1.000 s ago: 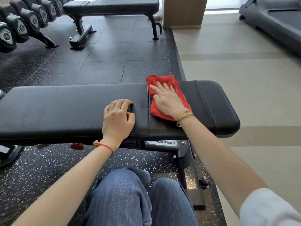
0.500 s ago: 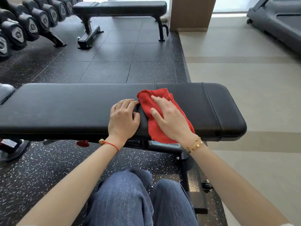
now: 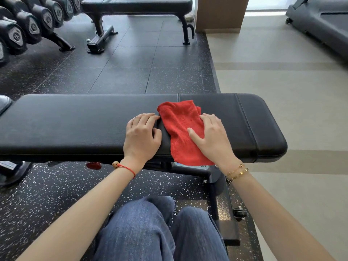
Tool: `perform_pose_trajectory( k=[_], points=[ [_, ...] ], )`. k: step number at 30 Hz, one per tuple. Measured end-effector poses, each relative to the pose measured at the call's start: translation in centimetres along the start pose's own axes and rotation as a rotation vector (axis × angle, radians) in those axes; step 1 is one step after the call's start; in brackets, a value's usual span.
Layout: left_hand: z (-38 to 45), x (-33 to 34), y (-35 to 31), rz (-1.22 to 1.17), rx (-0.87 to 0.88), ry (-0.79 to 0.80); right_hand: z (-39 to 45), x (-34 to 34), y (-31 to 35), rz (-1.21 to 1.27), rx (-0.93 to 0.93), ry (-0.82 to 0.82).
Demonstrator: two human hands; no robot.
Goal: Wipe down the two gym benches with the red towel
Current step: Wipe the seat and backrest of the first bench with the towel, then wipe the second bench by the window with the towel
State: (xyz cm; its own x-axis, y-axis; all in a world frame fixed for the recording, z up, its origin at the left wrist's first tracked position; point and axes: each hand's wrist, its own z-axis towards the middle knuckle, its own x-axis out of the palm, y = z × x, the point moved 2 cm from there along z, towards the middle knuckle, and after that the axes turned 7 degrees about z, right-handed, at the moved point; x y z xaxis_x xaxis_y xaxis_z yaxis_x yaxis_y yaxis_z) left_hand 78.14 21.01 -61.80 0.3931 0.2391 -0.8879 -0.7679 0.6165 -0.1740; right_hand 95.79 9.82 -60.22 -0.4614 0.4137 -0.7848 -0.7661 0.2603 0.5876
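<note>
Two black benches: the near bench [image 3: 75, 125] and the far bench [image 3: 137, 4] behind it. One red towel [image 3: 180, 129] lies crumpled on the near bench, maybe folded. The right hand [image 3: 212, 140] presses it, fingers spread flat. The left hand [image 3: 141, 136] rests beside it, fingers together.

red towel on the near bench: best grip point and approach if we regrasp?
Probably the loose lower edge of the red towel, which drapes over the front edge of the near bench. Come from the front, below the right hand lying flat on it; that flap hangs free, so a pinch grip fits.
</note>
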Motion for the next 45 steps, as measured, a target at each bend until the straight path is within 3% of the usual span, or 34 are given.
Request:
perform_pose_trajectory(
  k=[15, 21, 23, 28, 36, 45],
  points=[
    [-0.2, -0.1, -0.4, -0.012, -0.017, 0.015, 0.5, -0.2, 1.3, 0.153, -0.051, -0.068],
    [-0.2, 0.0, -0.2, -0.040, -0.028, 0.048, 1.2, -0.6, 1.4, 0.453, 0.027, -0.177],
    [-0.1, 0.1, 0.0, -0.065, -0.033, 0.058, 1.9, -0.5, 1.2, 0.557, 0.116, -0.177],
    [1.1, -1.8, 0.0, -0.133, -0.061, 0.167, 2.6, -1.2, 1.9, 0.952, 0.527, 0.089],
    [5.4, -13.0, -1.8, -0.179, -0.034, 0.224, 1.7, -9.9, 8.2, 1.203, 0.759, 0.147],
    [12.7, -34.2, -5.0, -0.268, 0.020, 0.311, 2.4, -27.7, 20.4, 1.230, 0.902, 0.060]
  ],
)
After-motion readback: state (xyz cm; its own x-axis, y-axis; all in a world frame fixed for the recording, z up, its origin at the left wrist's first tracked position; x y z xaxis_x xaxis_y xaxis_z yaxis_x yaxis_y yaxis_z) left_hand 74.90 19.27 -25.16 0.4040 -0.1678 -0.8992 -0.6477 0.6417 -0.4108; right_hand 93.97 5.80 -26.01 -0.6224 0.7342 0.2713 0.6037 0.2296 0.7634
